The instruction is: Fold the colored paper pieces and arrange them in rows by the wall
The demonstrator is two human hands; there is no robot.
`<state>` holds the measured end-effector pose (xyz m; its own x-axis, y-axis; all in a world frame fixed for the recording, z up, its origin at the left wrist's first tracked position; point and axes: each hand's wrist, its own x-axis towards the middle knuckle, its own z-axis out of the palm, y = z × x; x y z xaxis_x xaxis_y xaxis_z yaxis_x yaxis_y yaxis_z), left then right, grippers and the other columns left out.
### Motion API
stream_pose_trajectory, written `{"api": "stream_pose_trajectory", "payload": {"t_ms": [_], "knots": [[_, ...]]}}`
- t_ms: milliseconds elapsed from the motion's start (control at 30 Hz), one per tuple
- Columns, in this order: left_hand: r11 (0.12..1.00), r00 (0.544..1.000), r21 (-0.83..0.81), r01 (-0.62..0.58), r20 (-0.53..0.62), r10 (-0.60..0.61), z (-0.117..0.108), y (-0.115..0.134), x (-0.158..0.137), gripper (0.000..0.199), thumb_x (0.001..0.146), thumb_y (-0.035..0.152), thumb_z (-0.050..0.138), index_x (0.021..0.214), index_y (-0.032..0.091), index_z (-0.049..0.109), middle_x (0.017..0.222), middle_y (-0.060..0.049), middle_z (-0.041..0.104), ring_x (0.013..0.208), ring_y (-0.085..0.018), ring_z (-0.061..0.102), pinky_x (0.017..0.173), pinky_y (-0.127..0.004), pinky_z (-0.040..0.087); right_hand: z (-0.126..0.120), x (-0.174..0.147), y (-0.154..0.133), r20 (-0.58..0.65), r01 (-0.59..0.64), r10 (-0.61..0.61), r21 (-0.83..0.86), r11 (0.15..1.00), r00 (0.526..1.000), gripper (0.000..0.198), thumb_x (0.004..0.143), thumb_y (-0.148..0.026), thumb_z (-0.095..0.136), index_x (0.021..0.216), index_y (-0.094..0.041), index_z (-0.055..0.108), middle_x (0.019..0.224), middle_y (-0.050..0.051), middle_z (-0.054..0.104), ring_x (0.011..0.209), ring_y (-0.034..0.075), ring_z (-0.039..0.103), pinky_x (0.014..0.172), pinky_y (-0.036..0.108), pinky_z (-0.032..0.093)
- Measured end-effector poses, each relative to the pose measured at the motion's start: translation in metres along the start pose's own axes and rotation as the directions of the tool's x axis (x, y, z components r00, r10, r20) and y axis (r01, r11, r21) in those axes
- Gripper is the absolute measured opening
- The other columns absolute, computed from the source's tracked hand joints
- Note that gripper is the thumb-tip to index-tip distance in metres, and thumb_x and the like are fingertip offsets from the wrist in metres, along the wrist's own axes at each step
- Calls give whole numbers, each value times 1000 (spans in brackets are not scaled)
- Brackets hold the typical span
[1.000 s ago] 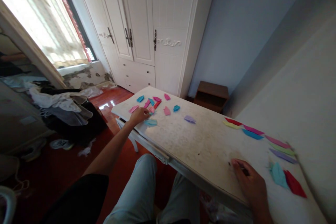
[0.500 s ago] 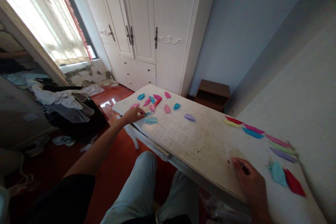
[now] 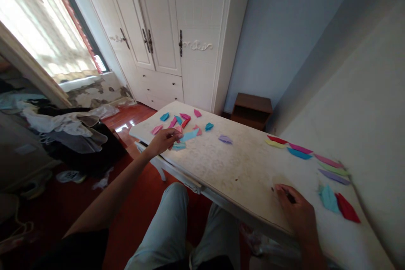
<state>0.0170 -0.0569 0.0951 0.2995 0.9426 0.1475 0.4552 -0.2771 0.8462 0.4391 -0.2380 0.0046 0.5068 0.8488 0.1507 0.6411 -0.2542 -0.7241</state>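
Pale blue and thin as paper, the strip [image 3: 190,135] is pinched by one end in my left hand [image 3: 165,140], which I judge keeps most of its length free and uncreased. My right hand [image 3: 295,209] is half-curled at the near side of the table [image 3: 247,164], perhaps for steadiness; I cannot tell whether anything is tucked inside its fingers. Between that hand's twelve and two o'clock, flat pieces run in close groups, so their spacing looks deliberate: a red piece [image 3: 277,139] with a yellow piece [image 3: 274,144], a magenta piece [image 3: 300,148] beside a blue piece [image 3: 299,154], then pink, green and purple slips [image 3: 333,170]. Toward its three o'clock lie a turquoise piece [image 3: 329,198] and a crimson piece [image 3: 348,208], side by side. By contrast, the loose scatter [image 3: 185,116] at my left hand's one o'clock seems unsorted. As for the strip, it reaches out at about three o'clock from my left hand, partly covering a pink piece [image 3: 197,127] in view; from my right hand it is well apart, around ten o'clock. Another light blue piece [image 3: 179,146] lies just by the left hand at four, and a lilac piece [image 3: 225,139] lies alone farther out at three.
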Motion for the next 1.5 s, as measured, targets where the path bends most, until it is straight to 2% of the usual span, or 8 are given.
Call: {"api": "stream_pose_trajectory", "payload": {"t_ms": [133, 333, 533, 767, 1133, 1200, 1333, 1500], "knots": [[980, 999, -197, -31, 20, 36, 42, 28, 11, 37, 77, 51, 60, 84, 15, 63, 68, -2, 64, 38, -6, 43, 37, -20, 31, 2, -1, -1, 11, 20, -20, 33, 999, 1000, 46, 78, -58, 49, 87, -18, 70, 90, 9, 72, 82, 25, 65, 79, 33, 48], [942, 968, -332, -58, 212, 135, 133, 65, 52, 36, 77, 43, 62, 96, 13, 67, 76, -4, 68, 40, -4, 45, 35, -17, 31, 7, -2, -2, -10, 67, -67, 65, 996, 998, 42, 83, -53, 47, 87, -17, 69, 90, 10, 72, 83, 24, 64, 79, 34, 47], [963, 939, -268, -36, 322, 124, 231, 96, 110, 17, 80, 18, 59, 95, 11, 66, 78, -3, 69, 40, -3, 51, 37, -15, 37, 10, -1, -5, -17, 98, -97, 90, 991, 995, 33, 87, -43, 47, 86, -19, 69, 86, 8, 71, 76, 21, 63, 71, 31, 47], [982, 905, -177, -65, 404, 133, 322, 92, 142, 5, 79, 11, 57, 83, 10, 61, 74, -2, 69, 36, -4, 51, 39, -17, 41, 10, 1, -9, -29, 89, -86, 109, 990, 996, 24, 89, -33, 50, 84, -19, 68, 83, 5, 70, 73, 17, 61, 66, 26, 44], [956, 797, -35, -290, 544, 261, 387, 113, 144, 15, 84, 18, 55, 92, 16, 67, 87, -1, 70, 46, -7, 58, 55, -20, 48, 9, 2, -14, -54, 59, -49, 202, 978, 997, 18, 87, -28, 54, 82, -19, 69, 78, 3, 68, 70, 15, 60, 66, 24, 43], [945, 799, 19, -328, 540, 266, 390, 118, 143, 18, 83, 21, 58, 98, 18, 67, 94, -2, 70, 55, -9, 62, 65, -23, 51, 8, 2, -14, -55, 52, -41, 215, 975, 998, 19, 88, -29, 54, 82, -19, 69, 78, 3, 68, 70, 15, 59, 66, 24, 43], [915, 825, 135, -381, 496, 271, 391, 123, 134, 25, 82, 28, 63, 105, 20, 66, 107, -8, 66, 94, -21, 65, 87, -32, 48, 8, 2, -14, -56, 52, -40, 239, 970, 998, 20, 88, -30, 54, 82, -18, 69, 77, 3, 68, 70, 15, 60, 65, 24, 43], [823, 856, 347, -450, 430, 287, 396, 130, 118, 40, 83, 44, 60, 118, 24, 60, 126, -11, 52, 100, -27, 62, 84, -39, 49, 8, 1, -14, -58, 55, -41, 261, 964, 997, 19, 88, -29, 54, 81, -18, 69, 75, 2, 67, 68, 14, 59, 64, 24, 43]]}}
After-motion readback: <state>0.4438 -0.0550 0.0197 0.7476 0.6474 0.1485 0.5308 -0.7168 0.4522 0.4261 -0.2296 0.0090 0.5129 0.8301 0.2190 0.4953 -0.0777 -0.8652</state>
